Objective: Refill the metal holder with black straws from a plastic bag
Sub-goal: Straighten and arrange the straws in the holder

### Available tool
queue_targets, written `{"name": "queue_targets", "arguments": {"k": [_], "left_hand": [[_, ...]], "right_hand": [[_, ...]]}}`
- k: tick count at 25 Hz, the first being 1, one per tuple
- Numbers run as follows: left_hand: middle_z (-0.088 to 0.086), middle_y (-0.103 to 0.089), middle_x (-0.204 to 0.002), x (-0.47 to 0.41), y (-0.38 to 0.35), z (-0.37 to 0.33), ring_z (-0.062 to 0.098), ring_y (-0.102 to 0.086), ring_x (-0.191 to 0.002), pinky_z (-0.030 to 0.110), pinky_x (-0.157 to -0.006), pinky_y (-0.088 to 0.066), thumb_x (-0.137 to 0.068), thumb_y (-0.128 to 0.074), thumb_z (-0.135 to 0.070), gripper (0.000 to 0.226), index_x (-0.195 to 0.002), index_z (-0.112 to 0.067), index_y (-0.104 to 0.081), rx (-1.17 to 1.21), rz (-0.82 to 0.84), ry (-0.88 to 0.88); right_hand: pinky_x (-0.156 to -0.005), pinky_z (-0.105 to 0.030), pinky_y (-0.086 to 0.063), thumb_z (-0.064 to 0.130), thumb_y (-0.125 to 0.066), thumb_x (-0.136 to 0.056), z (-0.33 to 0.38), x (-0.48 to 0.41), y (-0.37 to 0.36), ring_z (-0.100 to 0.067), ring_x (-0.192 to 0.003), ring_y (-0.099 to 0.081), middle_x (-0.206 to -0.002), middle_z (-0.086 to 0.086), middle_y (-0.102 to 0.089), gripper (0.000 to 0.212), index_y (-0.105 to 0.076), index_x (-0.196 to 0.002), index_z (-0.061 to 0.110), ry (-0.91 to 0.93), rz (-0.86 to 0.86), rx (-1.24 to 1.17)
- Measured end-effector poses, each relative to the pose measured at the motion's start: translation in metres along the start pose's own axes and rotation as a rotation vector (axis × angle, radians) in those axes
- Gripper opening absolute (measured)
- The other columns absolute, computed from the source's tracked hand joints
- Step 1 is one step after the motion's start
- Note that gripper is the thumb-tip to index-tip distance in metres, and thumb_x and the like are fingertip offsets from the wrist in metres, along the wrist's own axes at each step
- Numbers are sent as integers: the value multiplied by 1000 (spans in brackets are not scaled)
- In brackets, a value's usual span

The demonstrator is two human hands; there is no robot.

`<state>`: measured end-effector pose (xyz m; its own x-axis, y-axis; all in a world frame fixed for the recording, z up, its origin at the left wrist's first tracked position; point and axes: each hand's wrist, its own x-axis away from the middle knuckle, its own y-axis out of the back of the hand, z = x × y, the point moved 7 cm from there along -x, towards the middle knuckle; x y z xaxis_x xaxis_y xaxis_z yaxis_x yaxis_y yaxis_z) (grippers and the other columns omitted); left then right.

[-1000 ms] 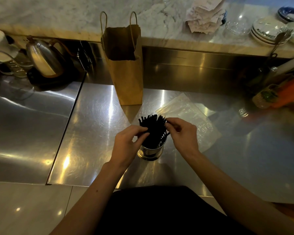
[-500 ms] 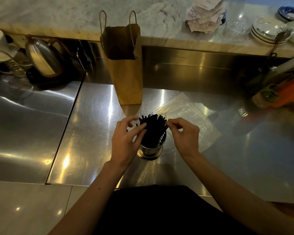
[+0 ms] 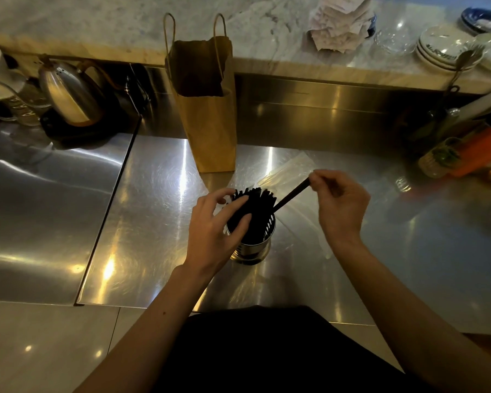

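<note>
A slotted metal holder (image 3: 253, 248) stands on the steel counter, filled with a fanned bunch of black straws (image 3: 253, 202). My left hand (image 3: 213, 231) is on the holder's left side, its fingers curled round the bunch of straws. My right hand (image 3: 340, 205) is to the right and a little above, pinching the top end of one black straw (image 3: 292, 195). That straw slants down-left, its lower end inside the holder. A clear plastic bag (image 3: 292, 171) lies flat on the counter behind the holder, partly under my right hand.
A brown paper bag (image 3: 210, 123) stands upright just behind the holder. A metal kettle (image 3: 68, 95) sits far left. Bottles and an orange container (image 3: 479, 148) crowd the right edge. Stacked plates (image 3: 448, 49) and crumpled paper (image 3: 338, 26) lie on the marble shelf.
My right hand has moved up and to the right from the bunch, drawing a single straw out at a slant. My left hand stays against the straws.
</note>
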<state>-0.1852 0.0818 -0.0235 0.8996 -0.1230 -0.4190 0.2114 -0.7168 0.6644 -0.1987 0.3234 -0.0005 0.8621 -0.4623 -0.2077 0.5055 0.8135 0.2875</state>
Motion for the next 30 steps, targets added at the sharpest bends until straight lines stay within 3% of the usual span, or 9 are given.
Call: {"name": "queue_targets", "arguments": {"k": [3, 5, 7, 10, 13, 20, 24, 30], "left_hand": [[6, -65, -113, -8, 5, -7, 5, -48, -105, 18, -87, -43, -86, -66, -27, 29, -110, -12, -71, 104, -26, 27], [3, -67, -103, -15, 11, -10, 1, -55, -97, 20, -84, -50, -86, -71, -17, 22, -107, -11, -71, 218, -46, 79], [0, -69, -98, -21, 16, -12, 2, -62, -89, 18, -81, -52, -84, -73, -13, 22, -106, -11, -71, 330, -58, 168], [0, -73, -99, -29, 14, -11, 7, -69, -91, 20, -86, -55, -81, -77, -21, 34, -114, -16, -68, 474, -15, 383], [-1, -74, -105, -35, 13, -12, 6, -71, -93, 22, -89, -56, -81, -76, -21, 34, -114, -20, -68, 569, 8, 517], [7, -75, -99, -31, 19, -3, 15, -73, -92, 39, -91, -57, -84, -73, -8, 22, -103, -17, -71, 758, -167, 672], [10, -75, -100, -28, 20, 1, 18, -74, -91, 40, -92, -57, -88, -69, -8, 23, -110, -12, -68, 812, -237, 700], [6, -76, -93, -29, 32, 0, 19, -74, -87, 40, -85, -59, -89, -67, -11, 17, -105, -6, -72, 804, -360, 640]], "right_hand": [[-75, -24, -57, 7, -69, -87, 1, -20, 23, -13, -74, -70, -79, 1, -72, 13, -73, -88, 19, -68, -121, -89], [-76, -28, -58, 6, -69, -87, -7, -28, 38, -15, -74, -70, -79, 0, -71, 17, -71, -82, 22, -162, -211, -206], [-78, -29, -58, 3, -68, -87, -17, -30, 45, -14, -77, -70, -81, -1, -70, 15, -70, -83, 17, -274, -288, -370], [-77, -26, -56, -1, -66, -88, -29, -23, 40, -16, -81, -70, -84, -4, -69, 12, -69, -86, 10, -410, -339, -539], [-76, -25, -57, -2, -64, -90, -30, -13, 26, -16, -84, -70, -87, -8, -69, 10, -67, -88, 8, -451, -294, -620], [-77, -25, -57, -3, -61, -91, -29, 0, 10, -15, -85, -72, -92, -10, -70, 8, -65, -94, 4, -470, -225, -700], [-76, -25, -57, -3, -62, -90, -32, 7, 4, -16, -85, -71, -90, -8, -70, 8, -65, -92, 5, -496, -182, -697], [-76, -25, -58, -2, -63, -90, -43, 19, -7, -19, -83, -71, -86, -8, -70, 6, -64, -89, 4, -546, -73, -636]]}}
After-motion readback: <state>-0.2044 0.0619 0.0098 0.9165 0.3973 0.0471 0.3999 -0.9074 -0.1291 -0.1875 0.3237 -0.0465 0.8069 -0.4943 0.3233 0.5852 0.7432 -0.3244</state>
